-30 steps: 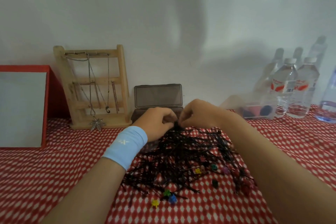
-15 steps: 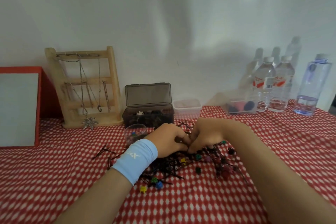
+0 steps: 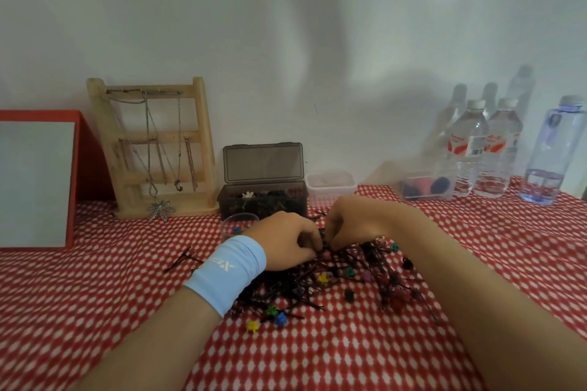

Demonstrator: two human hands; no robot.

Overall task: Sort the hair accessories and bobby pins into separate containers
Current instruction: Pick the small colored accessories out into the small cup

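A heap of black bobby pins (image 3: 305,289) lies on the red checked cloth, mixed with small coloured claw clips such as a yellow one (image 3: 252,326) and a blue one (image 3: 280,319). My left hand (image 3: 286,240), with a light blue wristband, and my right hand (image 3: 352,222) meet over the far edge of the heap, fingers curled and pinching pins between them. A small clear cup (image 3: 236,225) with clips stands just behind my left hand. An open dark box (image 3: 263,197) holds dark items and a white flower clip.
A small white tub (image 3: 330,187) sits right of the dark box. A wooden necklace stand (image 3: 158,149) and a red-framed board (image 3: 35,181) stand at the back left. A clear box (image 3: 425,189) and several water bottles (image 3: 482,152) stand at the back right. Stray pins (image 3: 181,260) lie left.
Both hands have come down from above the heap onto its far edge and stayed together. The camera tilted, bringing the dark box, cup and tub into view.
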